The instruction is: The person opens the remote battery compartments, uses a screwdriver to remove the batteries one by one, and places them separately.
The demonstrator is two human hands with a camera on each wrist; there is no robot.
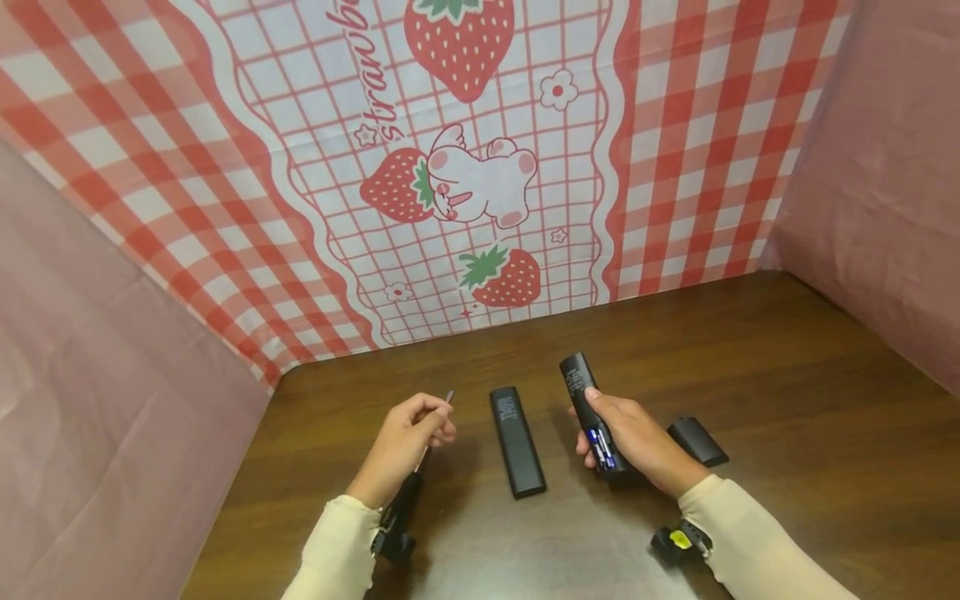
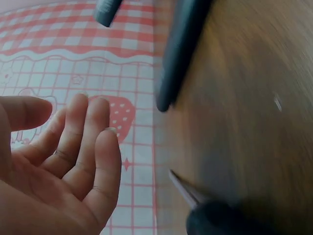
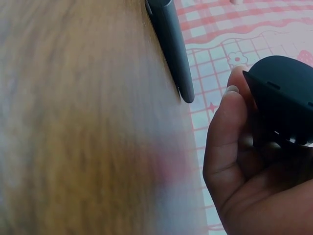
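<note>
My right hand (image 1: 630, 429) grips a black remote control (image 1: 576, 375), back side up, with the thumb on top. Its battery compartment lies open and shows blue-and-silver batteries (image 1: 602, 447). In the right wrist view, the remote's dark open end (image 3: 281, 93) sits among the fingers. My left hand (image 1: 408, 437) hovers over the table with loosely bent fingers; the left wrist view shows the palm (image 2: 54, 191) with nothing in it. Below that hand lies a screwdriver (image 2: 212, 220) with a dark handle and thin metal shaft, partly hidden in the head view.
A second black remote (image 1: 517, 442) lies back side up on the brown wooden table (image 1: 330, 442) between the hands. Right of the right hand is a loose black battery cover (image 1: 697, 440). A strawberry-print cloth (image 1: 555, 167) hangs behind, with pink cloth (image 1: 877, 183) at the sides.
</note>
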